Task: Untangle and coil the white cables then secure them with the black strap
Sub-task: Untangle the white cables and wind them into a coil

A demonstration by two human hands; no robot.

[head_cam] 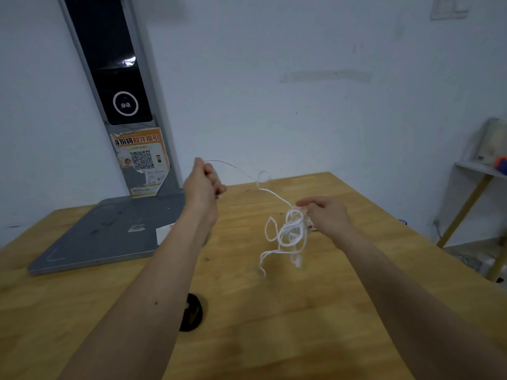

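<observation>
A tangle of thin white cables point(288, 234) hangs in the air above the wooden table point(301, 311). My right hand point(326, 212) pinches the top of the tangle, and loose loops and ends dangle below it. One strand runs up and to the left to my left hand point(204, 185), which is raised and grips that strand's end. The black strap point(193, 311) lies coiled on the table close to me, partly hidden under my left forearm.
A grey flat base point(104, 237) with a tall upright panel point(115, 86) stands on the table's far left, bearing an orange QR-code sticker. A white paper scrap lies on the base. A shelf point(480, 168) stands off to the right beyond the table edge.
</observation>
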